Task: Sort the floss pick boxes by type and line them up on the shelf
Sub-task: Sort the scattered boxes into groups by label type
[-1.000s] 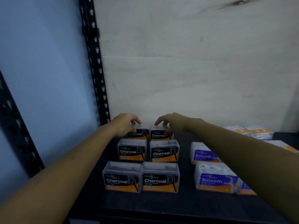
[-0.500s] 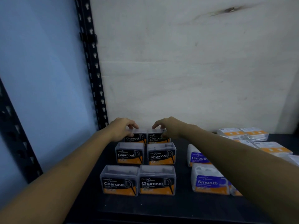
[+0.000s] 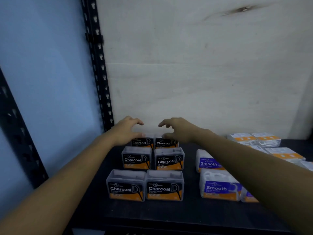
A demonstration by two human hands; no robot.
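Several clear Charcoal floss pick boxes with black and orange labels stand in two columns on the dark shelf (image 3: 189, 211). The back pair are the left Charcoal box (image 3: 141, 143) and the right Charcoal box (image 3: 165, 144). My left hand (image 3: 126, 133) hovers over the back left box, fingers spread, thumb near its top. My right hand (image 3: 176, 130) hovers over the back right box, fingers apart. Smooth boxes with purple labels (image 3: 218, 188) stand to the right, partly hidden by my right forearm.
Several boxes with orange labels (image 3: 254, 139) lie flat at the back right of the shelf. A black perforated upright (image 3: 96, 65) rises at the back left corner, another (image 3: 15, 126) at the front left. A pale wall closes the back.
Both hands have lifted off the back pair of Charcoal boxes and their fingers have spread apart. The boxes stay where they were.
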